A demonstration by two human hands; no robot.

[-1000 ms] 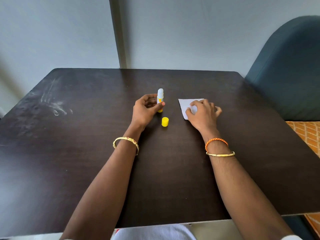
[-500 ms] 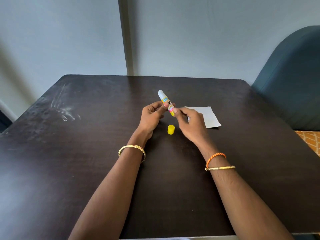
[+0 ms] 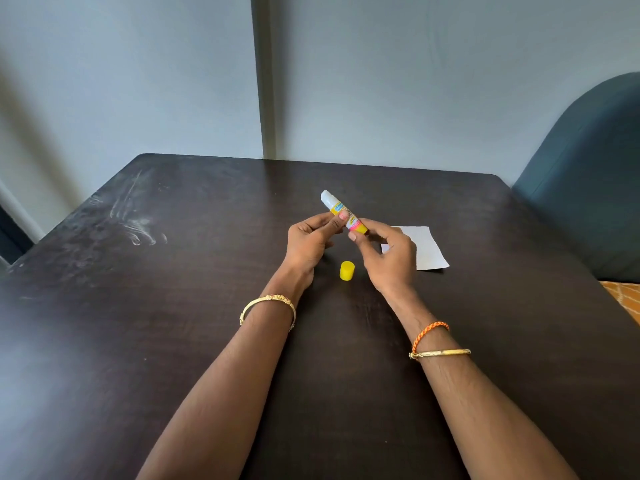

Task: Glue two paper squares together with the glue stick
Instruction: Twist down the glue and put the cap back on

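The uncapped glue stick (image 3: 337,208) is held tilted above the table, its white glue end pointing up and to the left. My left hand (image 3: 310,242) pinches its middle. My right hand (image 3: 389,258) grips its yellow base with thumb and fingers. The yellow cap (image 3: 347,270) stands on the table just below and between the hands. White paper (image 3: 424,249) lies flat to the right, partly hidden behind my right hand; I cannot tell if it is one square or two stacked.
The dark wooden table (image 3: 173,306) has pale smudges at its far left. A blue-green chair back (image 3: 588,188) stands past the table's right edge, and a grey wall runs behind the far edge.
One second ago the stick stood upright in my left hand and my right hand lay on the paper. My right hand has left the paper and taken the stick's base; the stick now tilts.
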